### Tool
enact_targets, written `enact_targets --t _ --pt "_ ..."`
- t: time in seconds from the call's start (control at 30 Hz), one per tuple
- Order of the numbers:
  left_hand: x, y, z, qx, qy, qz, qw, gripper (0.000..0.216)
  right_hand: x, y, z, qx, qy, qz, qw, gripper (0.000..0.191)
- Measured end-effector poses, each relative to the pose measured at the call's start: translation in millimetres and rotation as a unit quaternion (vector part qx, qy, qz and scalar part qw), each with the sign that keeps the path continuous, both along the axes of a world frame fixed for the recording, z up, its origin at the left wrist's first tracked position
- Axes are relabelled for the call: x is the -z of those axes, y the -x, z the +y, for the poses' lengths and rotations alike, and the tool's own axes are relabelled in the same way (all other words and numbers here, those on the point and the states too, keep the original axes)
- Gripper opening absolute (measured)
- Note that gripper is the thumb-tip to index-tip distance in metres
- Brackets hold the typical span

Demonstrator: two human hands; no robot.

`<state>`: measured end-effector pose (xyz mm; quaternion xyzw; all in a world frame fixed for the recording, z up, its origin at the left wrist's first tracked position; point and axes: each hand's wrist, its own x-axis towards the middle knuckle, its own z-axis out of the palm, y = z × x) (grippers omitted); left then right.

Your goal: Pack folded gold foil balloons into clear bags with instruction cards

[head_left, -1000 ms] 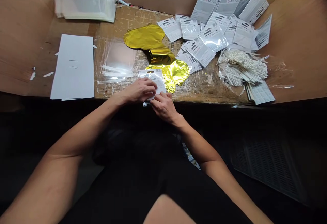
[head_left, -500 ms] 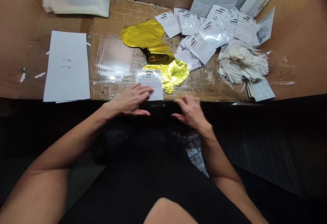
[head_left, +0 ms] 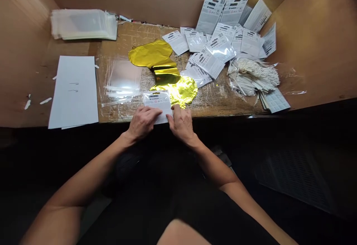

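Note:
A printed white card in a clear plastic sleeve (head_left: 157, 100) lies at the front edge of the bench, its hang-hole end pointing away from me. My left hand (head_left: 142, 120) grips its lower left side, fingers over the top. At the lower right corner, my right hand (head_left: 182, 123) is closed on the edge with bent fingers; its fingertips are partly hidden. Just behind the sleeved card, partly under it, a gold foil balloon (head_left: 164, 75) is spread flat and creased.
Many sleeved cards (head_left: 210, 60) are heaped at the back right, beside a bag of white sticks (head_left: 253, 75). Clear plastic sleeves (head_left: 124, 75) lie left of the balloon, white paper sheets (head_left: 73, 96) further left. A stack of plastic sleeves (head_left: 83, 23) sits at the back left.
My right hand has come in from the right and taken the sleeved card's right edge. My left hand has slid to its lower left side. The view has tilted up slightly.

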<state>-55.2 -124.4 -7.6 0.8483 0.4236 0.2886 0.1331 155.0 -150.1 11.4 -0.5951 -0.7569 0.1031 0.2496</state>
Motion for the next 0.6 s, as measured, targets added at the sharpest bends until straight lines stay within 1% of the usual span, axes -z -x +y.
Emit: enact_targets --t 0.07,0.1,0.13,0.17,0.2,0.27,0.33,0.37,0.4,0.43,0.47,0.5,0.53,0.57,0.6 --pt "-3.1 1.5 -6.0 0.007 -0.024 -0.055 0.998 0.026 -2.5 4.4 -0.1 -0.056 -0.02 0.085 0.995 0.012" --pt "-6.3 2.9 -7.7 0.005 -0.037 -0.1 0.994 0.024 -6.7 2.0 5.8 -0.08 -0.035 0.115 0.99 0.009" --pt "-10.3 4.8 -8.0 -0.003 -0.054 -0.146 0.988 0.022 -14.3 -4.9 16.9 -0.092 -0.053 0.133 0.985 0.006" --pt "-15.0 7.4 -7.0 -0.019 -0.072 -0.187 0.98 0.02 -26.0 -17.0 33.0 -0.09 -0.073 0.139 0.983 0.006" --pt "-20.0 10.4 -4.7 -0.04 -0.088 -0.215 0.972 0.017 -42.1 -34.6 53.8 -0.074 -0.094 0.139 0.983 0.007" --pt "-29.8 17.4 2.7 -0.09 -0.098 -0.231 0.964 0.012 -84.5 -82.1 104.9 -0.009 -0.136 0.14 0.981 0.009" --pt "-37.2 23.9 12.0 -0.128 -0.055 -0.213 0.967 0.013 -127.8 -130.1 160.5 0.079 -0.165 0.149 0.972 0.003" --pt "-39.4 26.2 17.6 -0.142 -0.02 -0.203 0.969 0.016 -143.8 -146.8 187.2 0.152 -0.152 0.137 0.967 0.004" --pt "-40.5 27.6 24.3 -0.15 0.014 -0.194 0.969 0.018 -153.7 -155.2 211.4 0.178 -0.144 0.134 0.964 0.008" --pt "-40.8 27.8 32.6 -0.155 0.045 -0.188 0.969 0.019 -156.5 -154.3 231.9 0.179 -0.112 0.124 0.969 0.012" --pt "-40.6 26.6 42.8 -0.158 0.073 -0.189 0.966 0.019 -152.7 -144.3 248.0 0.168 -0.061 0.105 0.978 0.02" --pt "-40.1 24.2 55.0 -0.164 0.102 -0.204 0.96 0.018 -143.4 -126.6 259.3 0.141 -0.016 0.092 0.986 0.027" --pt "-39.8 20.6 69.0 -0.175 0.139 -0.237 0.945 0.015 -130.2 -103.7 266.2 0.109 0.027 0.082 0.99 0.034" --pt "-39.9 16.2 84.1 -0.189 0.182 -0.283 0.923 0.012 -115.2 -78.3 269.6 0.082 0.062 0.075 0.992 0.039" --pt "-40.5 11.3 99.6 -0.202 0.233 -0.336 0.89 0.009 -100.3 -53.2 270.8 0.062 0.095 0.069 0.991 0.043"
